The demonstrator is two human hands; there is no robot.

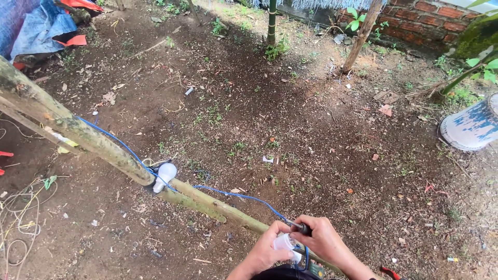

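Bulb (285, 242), white and held near the bottom edge of the view, sits in the left hand (268, 248), whose fingers wrap closed around it with the thumb across its front. The right hand (326, 239) comes in from the lower right, wrist bent inward, and its fingers pinch shut on a small dark socket (303, 228) just above the bulb; the two hands touch each other there. A blue wire (244, 197) runs from the socket up and left along a mossy bamboo pole (98, 146) that slants across the bare dirt ground (290, 129). Further up the pole a second white bulb (164, 175) hangs from the same wire. Both forearms rise from the bottom of the view, close together. A pale bucket (472, 127) lies tilted at the right edge, and a blue tarp (36, 26) sits crumpled at top left.
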